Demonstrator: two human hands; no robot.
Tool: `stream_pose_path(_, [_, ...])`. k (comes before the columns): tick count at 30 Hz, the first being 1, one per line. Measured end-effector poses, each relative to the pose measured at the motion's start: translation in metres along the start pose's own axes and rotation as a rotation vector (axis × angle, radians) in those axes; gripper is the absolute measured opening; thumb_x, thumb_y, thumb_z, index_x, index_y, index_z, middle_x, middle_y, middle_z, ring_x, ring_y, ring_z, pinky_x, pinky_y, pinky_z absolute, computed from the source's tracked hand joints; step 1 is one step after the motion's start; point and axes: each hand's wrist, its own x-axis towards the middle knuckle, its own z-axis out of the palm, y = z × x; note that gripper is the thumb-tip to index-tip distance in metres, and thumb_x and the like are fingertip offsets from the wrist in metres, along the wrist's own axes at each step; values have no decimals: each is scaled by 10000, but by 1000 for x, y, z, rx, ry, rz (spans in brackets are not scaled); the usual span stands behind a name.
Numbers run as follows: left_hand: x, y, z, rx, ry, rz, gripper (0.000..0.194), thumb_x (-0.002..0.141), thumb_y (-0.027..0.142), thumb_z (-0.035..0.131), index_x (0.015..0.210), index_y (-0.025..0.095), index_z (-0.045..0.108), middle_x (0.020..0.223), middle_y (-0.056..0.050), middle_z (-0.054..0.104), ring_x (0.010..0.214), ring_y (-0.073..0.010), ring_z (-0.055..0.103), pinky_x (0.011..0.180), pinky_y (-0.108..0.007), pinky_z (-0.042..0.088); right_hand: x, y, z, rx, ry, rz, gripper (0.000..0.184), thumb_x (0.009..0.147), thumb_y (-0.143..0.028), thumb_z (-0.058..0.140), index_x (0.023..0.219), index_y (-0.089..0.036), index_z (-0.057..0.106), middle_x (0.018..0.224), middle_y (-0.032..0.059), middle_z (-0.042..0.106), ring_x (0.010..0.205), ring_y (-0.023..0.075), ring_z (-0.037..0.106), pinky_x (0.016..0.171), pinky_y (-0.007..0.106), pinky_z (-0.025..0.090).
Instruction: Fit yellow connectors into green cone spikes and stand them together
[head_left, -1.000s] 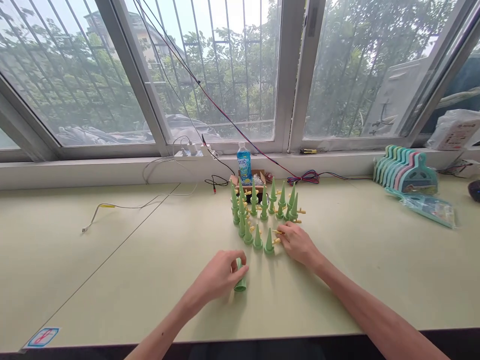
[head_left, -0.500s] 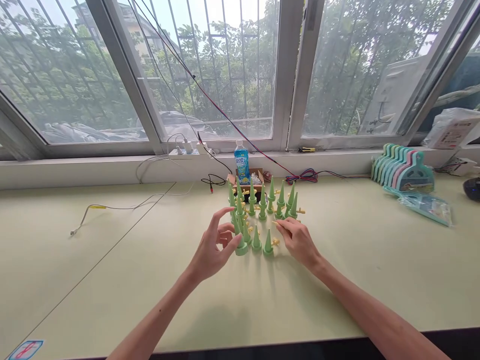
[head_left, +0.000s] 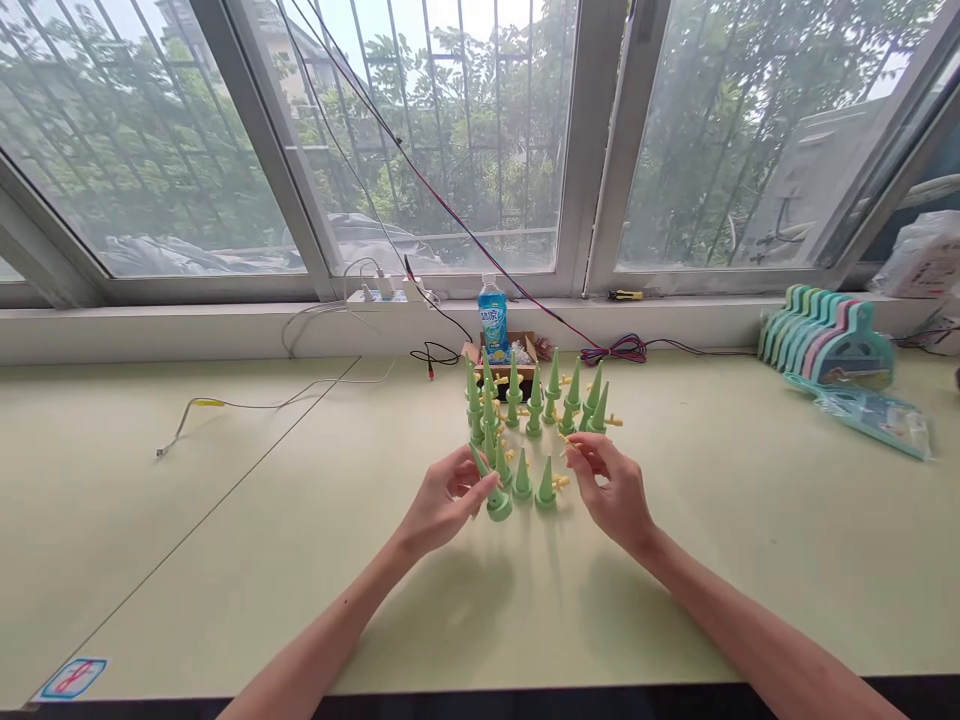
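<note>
My left hand (head_left: 442, 508) is closed on a green cone-shaped watering spike (head_left: 498, 505), which tilts to the left with its round base low over the table. A small yellow valve piece (head_left: 565, 441) is pinched between the fingertips of my right hand (head_left: 619, 503). Several like spikes stand upright around my hands, many with yellow valves at the side. Closest to my right hand at the front is a standing spike (head_left: 546, 486) with a yellow valve (head_left: 560, 483). Another upright spike (head_left: 523, 478) stands between it and the held one.
Behind the spikes a cardboard box (head_left: 529, 370) and a blue-labelled bottle (head_left: 493, 320) stand by the sill. A coiled cable (head_left: 619, 350) lies to their right. Teal and pink dustpan-like items (head_left: 832, 340) stand far right. A grey cable (head_left: 247, 405) runs across the left table.
My left fingers have closed on the front spike and tipped it off its upright stance. My right hand has drawn slightly nearer with the yellow piece. The view has shifted a little.
</note>
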Motion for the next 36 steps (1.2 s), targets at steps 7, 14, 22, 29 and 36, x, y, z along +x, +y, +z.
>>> stream_pose_path(7, [0, -2, 6, -94, 37, -35, 241, 902, 392, 614, 887, 168, 528, 703, 12, 568, 455, -42, 416, 405, -174, 342, 0, -4, 0, 16, -27, -25, 123, 945, -263, 540, 965, -189, 636, 725, 13, 679, 650, 148, 674, 591, 242, 567])
stream_pose_path(14, [0, -2, 15, -126, 32, -26, 252, 913, 393, 597, 959, 158, 520, 745, -4, 576, 428, -48, 447, 406, -204, 343, -4, -11, 1, 8, -107, -107, 159, 950, -249, 540, 961, -187, 686, 802, 40, 692, 628, 136, 612, 579, 254, 523])
stream_pose_path(22, [-1, -4, 19, -184, 21, 40, 233, 913, 368, 606, 907, 149, 527, 813, -28, 554, 531, -93, 525, 472, -250, 433, -8, -16, 3, 2, -158, -193, 168, 954, -212, 520, 1003, -204, 680, 820, 47, 680, 586, 126, 557, 546, 259, 481])
stream_pose_path(29, [-2, -8, 25, -126, 71, 59, 246, 930, 386, 576, 873, 164, 488, 876, -42, 594, 495, -67, 503, 472, -235, 418, -7, -16, 2, -29, 6, -180, 116, 930, -184, 547, 982, -205, 648, 787, 33, 662, 588, 130, 569, 561, 264, 503])
stream_pose_path(36, [-3, -10, 28, -64, 113, 77, 248, 932, 399, 570, 879, 171, 488, 797, -12, 571, 499, -68, 481, 470, -221, 397, -12, -19, 2, 19, -163, -320, 128, 921, -160, 515, 950, -206, 631, 663, 4, 578, 491, 108, 453, 469, 238, 416])
